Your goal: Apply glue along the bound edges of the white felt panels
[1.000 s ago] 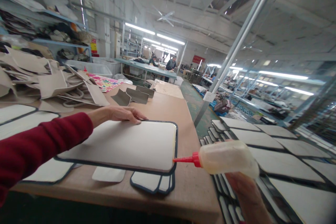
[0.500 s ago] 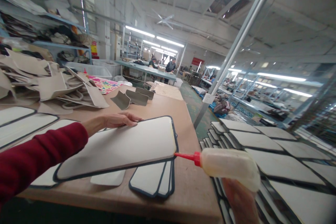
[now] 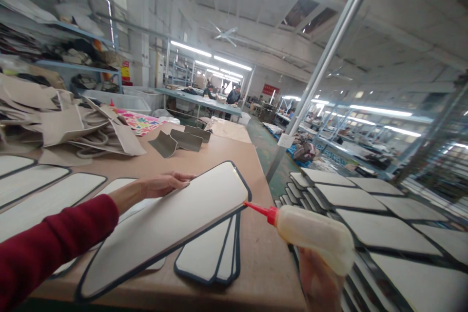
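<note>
My left hand (image 3: 166, 184), in a dark red sleeve, grips the far long edge of a white panel (image 3: 171, 229) with rounded corners and a dark border. The panel is held tilted above the table. My right hand (image 3: 321, 273) is wrapped round a translucent squeeze bottle (image 3: 314, 236) of pale yellowish liquid. Its red nozzle tip touches the panel's right edge near the corner. Under that end of the panel, several similar panels (image 3: 204, 253) lie fanned on the brown table (image 3: 266, 253). More bordered panels (image 3: 54, 200) lie flat at the left.
Beige cut pieces (image 3: 73, 122) are heaped on the left of the table, with curved grey-green pieces (image 3: 186, 140) farther back. Stacked panels (image 3: 383, 224) fill the right side beside a metal post (image 3: 310, 87). Two people (image 3: 233, 95) are at a distant table.
The panel has turned, its left end dropping lower and nearer me. The bottle's nozzle has shifted up slightly along the panel's right edge. My left hand keeps its grip.
</note>
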A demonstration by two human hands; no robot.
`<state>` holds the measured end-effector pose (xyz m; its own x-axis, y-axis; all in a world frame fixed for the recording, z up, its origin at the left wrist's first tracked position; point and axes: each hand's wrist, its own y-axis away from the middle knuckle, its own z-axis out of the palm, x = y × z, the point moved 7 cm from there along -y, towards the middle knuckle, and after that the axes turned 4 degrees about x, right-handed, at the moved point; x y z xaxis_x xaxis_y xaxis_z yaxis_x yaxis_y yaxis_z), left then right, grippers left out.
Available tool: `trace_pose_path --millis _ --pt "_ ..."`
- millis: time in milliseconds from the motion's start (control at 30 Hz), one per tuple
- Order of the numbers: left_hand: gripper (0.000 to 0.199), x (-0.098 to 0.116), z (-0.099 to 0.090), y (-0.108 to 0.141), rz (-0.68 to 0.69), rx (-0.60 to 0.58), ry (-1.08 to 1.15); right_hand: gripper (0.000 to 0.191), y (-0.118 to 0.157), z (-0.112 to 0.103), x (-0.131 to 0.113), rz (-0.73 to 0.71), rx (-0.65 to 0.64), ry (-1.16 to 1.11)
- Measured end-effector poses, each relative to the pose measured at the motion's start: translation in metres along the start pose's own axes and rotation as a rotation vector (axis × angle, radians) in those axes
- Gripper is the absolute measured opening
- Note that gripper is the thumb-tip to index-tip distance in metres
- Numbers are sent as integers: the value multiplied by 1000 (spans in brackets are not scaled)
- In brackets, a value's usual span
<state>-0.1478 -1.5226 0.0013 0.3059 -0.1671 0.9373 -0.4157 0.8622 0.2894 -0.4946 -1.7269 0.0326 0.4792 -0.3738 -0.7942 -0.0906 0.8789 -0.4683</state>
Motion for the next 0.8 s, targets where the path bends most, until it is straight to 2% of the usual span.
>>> trace_pose_path --millis 133,267,467,567,733,800 --pt "62 -7 3 2 -20 0 36 66 6 11 -7 52 50 -76" --pt "62 -12 6 3 -17 15 65 62 10 12 -3 72 80 -108" --pt "58 -18 8 4 -27 15 120 63 14 14 5 73 13 -51" --pt "58 -18 9 4 -32 22 135 64 16 11 9 77 43 -26" --pt "59 -18 11 2 -14 24 168 60 19 11 19 185 48 -2" --pt "62 -19 10 1 -13 27 179 60 19 10 20 168 64 44"
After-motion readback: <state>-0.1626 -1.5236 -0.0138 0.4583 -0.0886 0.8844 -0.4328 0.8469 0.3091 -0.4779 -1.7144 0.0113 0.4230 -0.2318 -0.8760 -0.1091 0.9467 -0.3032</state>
